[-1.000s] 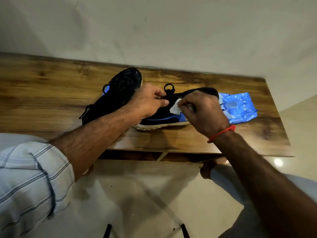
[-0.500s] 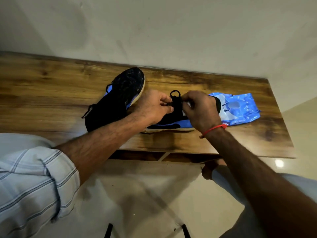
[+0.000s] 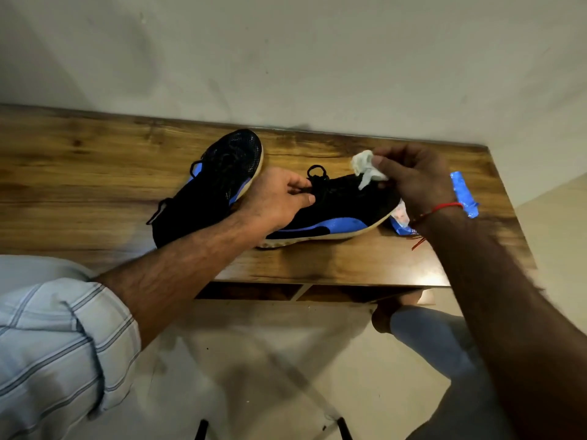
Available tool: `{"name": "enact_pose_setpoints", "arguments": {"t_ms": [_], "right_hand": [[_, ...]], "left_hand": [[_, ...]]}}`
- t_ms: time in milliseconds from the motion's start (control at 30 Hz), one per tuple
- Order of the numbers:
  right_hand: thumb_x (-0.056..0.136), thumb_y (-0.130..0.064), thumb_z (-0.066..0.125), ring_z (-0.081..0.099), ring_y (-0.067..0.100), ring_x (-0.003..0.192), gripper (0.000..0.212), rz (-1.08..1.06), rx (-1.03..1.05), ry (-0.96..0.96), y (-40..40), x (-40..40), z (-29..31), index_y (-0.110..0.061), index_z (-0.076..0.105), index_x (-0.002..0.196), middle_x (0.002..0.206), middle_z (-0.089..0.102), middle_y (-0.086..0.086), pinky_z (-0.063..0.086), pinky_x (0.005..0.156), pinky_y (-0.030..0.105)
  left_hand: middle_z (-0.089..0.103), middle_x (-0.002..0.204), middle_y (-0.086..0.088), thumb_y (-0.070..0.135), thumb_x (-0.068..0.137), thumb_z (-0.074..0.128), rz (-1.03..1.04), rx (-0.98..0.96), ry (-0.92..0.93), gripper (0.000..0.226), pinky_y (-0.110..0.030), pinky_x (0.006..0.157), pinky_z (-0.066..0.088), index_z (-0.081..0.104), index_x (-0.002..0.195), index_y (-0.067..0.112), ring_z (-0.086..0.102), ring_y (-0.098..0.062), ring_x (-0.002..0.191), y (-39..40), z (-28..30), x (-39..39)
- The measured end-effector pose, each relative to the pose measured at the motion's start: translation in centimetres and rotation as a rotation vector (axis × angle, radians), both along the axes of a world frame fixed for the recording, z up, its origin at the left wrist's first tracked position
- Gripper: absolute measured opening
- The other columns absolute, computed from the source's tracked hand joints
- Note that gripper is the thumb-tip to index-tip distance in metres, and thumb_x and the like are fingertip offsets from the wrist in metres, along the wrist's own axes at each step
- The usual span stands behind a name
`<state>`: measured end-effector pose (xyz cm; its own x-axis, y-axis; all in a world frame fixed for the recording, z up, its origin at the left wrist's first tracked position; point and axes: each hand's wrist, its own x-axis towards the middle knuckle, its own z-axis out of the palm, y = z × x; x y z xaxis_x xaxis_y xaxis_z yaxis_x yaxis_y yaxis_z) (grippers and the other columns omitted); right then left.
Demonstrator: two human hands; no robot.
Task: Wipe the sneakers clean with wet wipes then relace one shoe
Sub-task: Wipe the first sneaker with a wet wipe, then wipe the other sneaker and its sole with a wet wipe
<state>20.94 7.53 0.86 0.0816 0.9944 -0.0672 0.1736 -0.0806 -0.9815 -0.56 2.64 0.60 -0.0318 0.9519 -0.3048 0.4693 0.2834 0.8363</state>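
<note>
we'd just lifted our right hand off the near sneaker on the table, crumpled wet wipe pinched; left hand gripped the laces. wiping looked about done, relacing next probably.

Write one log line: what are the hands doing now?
left hand: holds near sneaker laces | right hand: pinches wipe above it

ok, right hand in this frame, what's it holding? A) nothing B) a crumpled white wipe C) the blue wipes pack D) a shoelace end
B: the right hand pinches a crumpled white wipe above the near sneaker, while the blue wipes pack lies on the table behind that hand.
</note>
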Motion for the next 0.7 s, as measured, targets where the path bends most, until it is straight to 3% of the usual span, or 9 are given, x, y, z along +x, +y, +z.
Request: {"name": "enact_pose_setpoints", "arguments": {"t_ms": [100, 200, 233, 300, 367, 433, 533, 600, 700], "right_hand": [[0.088, 0.001, 0.068, 0.069, 0.022, 0.078, 0.008, -0.078, -0.025, 0.070, 0.3, 1.3, 0.2, 0.000, 0.068, 0.096, 0.092, 0.071, 0.017, 0.055, 0.067, 0.030], [0.088, -0.002, 0.069, 0.062, 0.008, 0.059, 0.009, -0.053, -0.067, -0.096, 0.2, 1.4, -1.4, -0.011, 0.066, 0.087, 0.078, 0.067, 0.006, 0.049, 0.049, 0.023], [0.087, -0.006, 0.070, 0.062, 0.008, 0.061, 0.011, -0.052, -0.073, -0.158, 0.1, 1.5, -1.9, -0.016, 0.066, 0.085, 0.078, 0.066, 0.003, 0.050, 0.049, 0.024], [0.085, -0.013, 0.074, 0.064, 0.009, 0.073, 0.015, -0.054, -0.033, -0.279, 0.0, 1.3, -2.8, -0.026, 0.068, 0.081, 0.081, 0.066, -0.001, 0.053, 0.059, 0.026], [0.086, -0.014, 0.075, 0.063, 0.006, 0.077, 0.016, -0.031, 0.026, -0.303, -0.3, 0.5, -3.1, -0.028, 0.069, 0.083, 0.085, 0.068, -0.003, 0.051, 0.065, 0.018], [0.086, -0.013, 0.074, 0.063, 0.003, 0.072, 0.012, 0.032, 0.055, -0.305, -0.7, -0.8, -3.2, -0.024, 0.071, 0.090, 0.087, 0.069, -0.003, 0.049, 0.065, 0.014], [0.085, -0.015, 0.075, 0.062, 0.001, 0.069, 0.008, 0.109, 0.124, -0.486, -1.5, -2.7, -3.6, -0.019, 0.075, 0.092, 0.089, 0.073, -0.002, 0.048, 0.069, 0.012], [0.084, -0.015, 0.075, 0.063, 0.000, 0.073, 0.007, 0.234, 0.230, -0.553, -2.7, -3.9, -3.2, -0.018, 0.077, 0.091, 0.090, 0.074, -0.002, 0.050, 0.075, 0.013], [0.084, -0.020, 0.077, 0.067, 0.004, 0.081, 0.008, 0.704, 0.266, -0.515, -5.1, -5.4, -1.7, -0.019, 0.077, 0.093, 0.090, 0.073, -0.008, 0.054, 0.076, 0.023]], "left_hand": [[0.073, 0.111, -0.003, 0.017, 0.096, 0.069, 0.136, -0.127, -0.249, 0.019, -0.029, 0.084, 0.058, 0.071, 0.115, 0.016, 0.068, -0.011, 0.094, 0.4, 0.7, -0.5], [0.067, 0.128, -0.014, 0.021, 0.104, 0.056, 0.259, -0.294, -0.546, 0.020, -0.041, 0.101, 0.054, 0.065, 0.118, 0.009, 0.067, -0.028, 0.113, 1.3, 1.4, -0.9], [0.064, 0.133, -0.016, 0.022, 0.105, 0.053, 0.289, -0.344, -0.625, 0.025, -0.041, 0.101, 0.054, 0.063, 0.121, 0.005, 0.065, -0.031, 0.117, 1.7, 1.6, -1.2], [0.065, 0.130, -0.017, 0.023, 0.106, 0.051, 0.349, -0.415, -0.758, 0.026, -0.035, 0.084, 0.058, 0.062, 0.118, 0.002, 0.066, -0.030, 0.110, 2.1, 1.8, -1.7], [0.067, 0.124, -0.019, 0.018, 0.105, 0.051, 0.394, -0.461, -0.859, 0.023, -0.034, 0.074, 0.059, 0.061, 0.116, 0.001, 0.068, -0.029, 0.104, 2.1, 1.9, -2.1], [0.067, 0.121, -0.020, 0.011, 0.103, 0.052, 0.415, -0.488, -0.928, 0.022, -0.036, 0.078, 0.059, 0.061, 0.119, -0.002, 0.068, -0.030, 0.104, 1.8, 1.7, -2.1], [0.069, 0.117, -0.018, 0.006, 0.101, 0.053, 0.420, -0.501, -0.985, 0.022, -0.037, 0.078, 0.061, 0.062, 0.119, -0.002, 0.069, -0.030, 0.097, 1.6, 1.3, -1.9], [0.068, 0.118, -0.019, 0.006, 0.101, 0.054, 0.431, -0.484, -0.995, 0.027, -0.037, 0.073, 0.063, 0.060, 0.127, -0.002, 0.069, -0.029, 0.095, 1.6, 1.2, -2.0], [0.066, 0.116, -0.019, 0.008, 0.102, 0.055, 0.447, -0.441, -1.020, 0.031, -0.036, 0.066, 0.064, 0.057, 0.131, -0.002, 0.069, -0.029, 0.092, 1.6, 1.2, -2.0]]}}
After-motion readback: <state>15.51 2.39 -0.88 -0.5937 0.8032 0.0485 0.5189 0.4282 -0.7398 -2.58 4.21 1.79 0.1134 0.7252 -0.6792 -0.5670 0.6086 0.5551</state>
